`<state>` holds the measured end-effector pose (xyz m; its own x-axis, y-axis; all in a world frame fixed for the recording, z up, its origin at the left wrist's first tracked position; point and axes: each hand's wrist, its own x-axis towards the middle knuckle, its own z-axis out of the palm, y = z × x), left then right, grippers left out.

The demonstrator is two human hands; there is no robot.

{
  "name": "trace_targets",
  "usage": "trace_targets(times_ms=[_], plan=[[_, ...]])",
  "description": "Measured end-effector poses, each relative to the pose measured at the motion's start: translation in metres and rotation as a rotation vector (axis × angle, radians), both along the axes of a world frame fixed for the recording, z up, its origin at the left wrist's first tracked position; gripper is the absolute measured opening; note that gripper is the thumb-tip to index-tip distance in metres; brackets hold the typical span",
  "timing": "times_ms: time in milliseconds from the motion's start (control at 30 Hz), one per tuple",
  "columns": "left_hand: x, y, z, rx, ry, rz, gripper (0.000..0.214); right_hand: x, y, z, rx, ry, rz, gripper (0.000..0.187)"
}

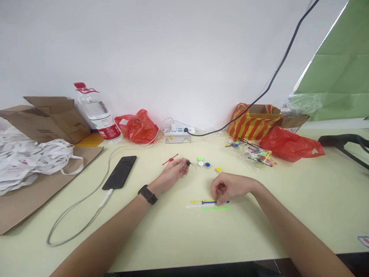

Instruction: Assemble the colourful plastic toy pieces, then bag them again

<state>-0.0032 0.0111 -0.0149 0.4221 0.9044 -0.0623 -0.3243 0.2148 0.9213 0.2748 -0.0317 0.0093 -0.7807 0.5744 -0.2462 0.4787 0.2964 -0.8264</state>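
Between the fingertips of my left hand (171, 175) is a small round clear piece with a black centre (188, 163). My right hand (232, 185) is closed in a pinch over a blue plastic arrow (209, 202), which lies low at the table. Close by lie a yellow arrow (196, 201), a white arrow (193, 207) and a green arrow (220, 207). A red arrow (171, 159) is just beyond my left hand. Past both hands sit small round pieces: green (200, 159), white (200, 164), blue (207, 165) and yellow (218, 169).
A black phone (120, 172) on a cable lies left. Behind are a large bottle (99, 111), a red bag (137, 127) and a power strip (178, 130). Bagged plastic parts (258, 156) and another red bag (291, 144) are right. White straps (43, 157) lie far left.
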Motion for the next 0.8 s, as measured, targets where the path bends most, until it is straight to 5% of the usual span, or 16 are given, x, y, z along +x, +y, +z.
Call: trace_targets(times_ms=[533, 800], plan=[[-0.003, 0.003, -0.006, 0.002, 0.035, -0.079, 0.031, -0.006, -0.004, 0.001, 0.016, 0.016, 0.005, 0.018], [-0.002, 0.004, -0.004, -0.068, 0.019, -0.054, 0.025, -0.011, -0.005, 0.003, 0.042, 0.097, -0.056, 0.028]])
